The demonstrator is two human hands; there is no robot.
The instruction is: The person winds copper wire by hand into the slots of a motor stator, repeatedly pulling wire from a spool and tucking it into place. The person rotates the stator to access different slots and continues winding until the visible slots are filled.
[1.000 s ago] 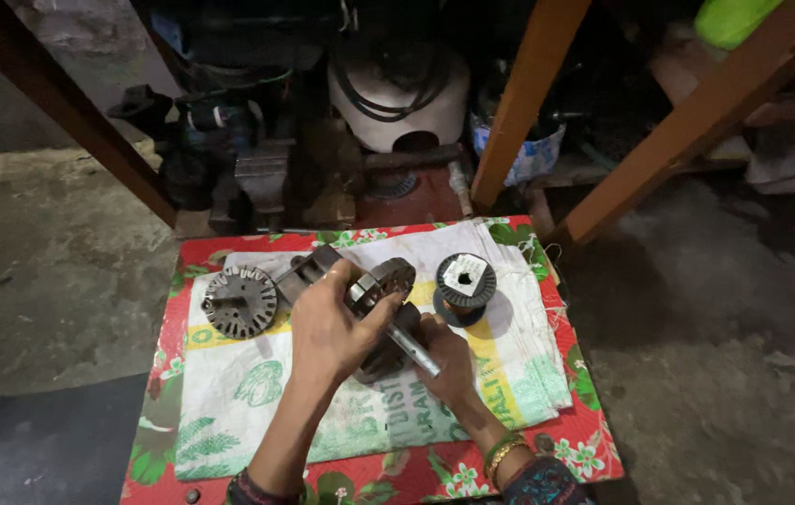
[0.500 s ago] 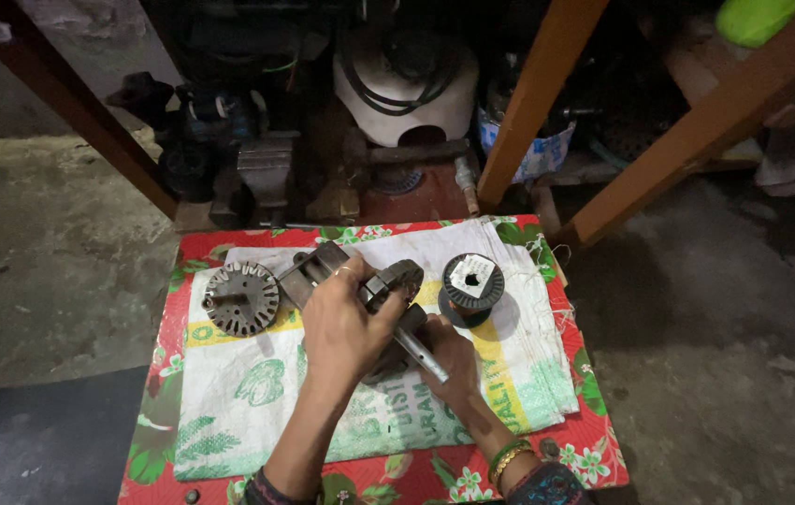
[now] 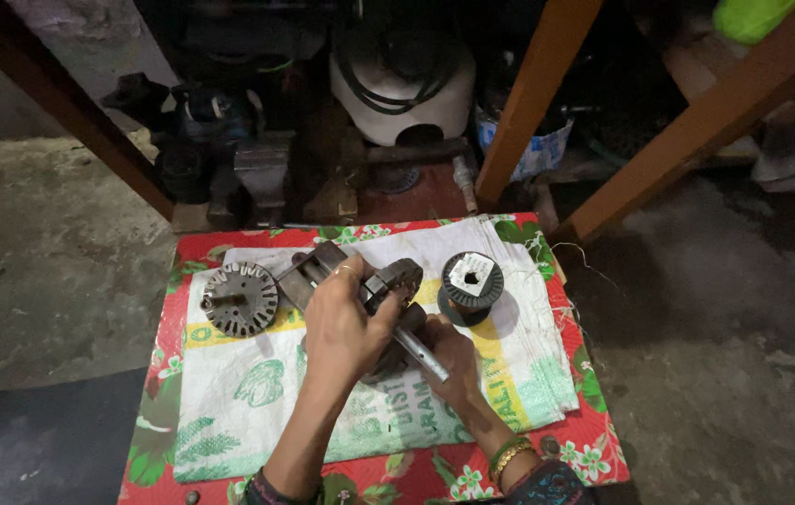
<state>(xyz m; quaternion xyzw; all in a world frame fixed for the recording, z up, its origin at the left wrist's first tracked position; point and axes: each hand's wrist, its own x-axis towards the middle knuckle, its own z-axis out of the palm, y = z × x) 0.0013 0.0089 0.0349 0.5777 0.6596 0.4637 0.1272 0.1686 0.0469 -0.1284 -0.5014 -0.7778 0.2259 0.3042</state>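
The fingers of the left hand (image 3: pixel 346 323) are curling closed over a dark round metal part (image 3: pixel 396 281), gripping it from above, with the thumb side turned toward the right hand. The right hand (image 3: pixel 449 355) is sitting just beside and below it, its fingers wrapped shut around a grey metal rod (image 3: pixel 413 348) that is slanting down from under the metal part toward the wrist. The two hands are touching, or nearly so, around the part. Just past the left fingertips, a flat grey metal piece (image 3: pixel 313 266) is lying on the sack. Further out beyond the left hand's knuckles, a slotted round disc (image 3: pixel 240 299) is resting apart from everything. On the other side, near the right hand's fingers, a dark spool with a white top (image 3: pixel 472 281) is standing upright. All of this is lying on a white printed sack (image 3: pixel 257 393), spread over a red flowered cloth (image 3: pixel 159 374) covering a small table.
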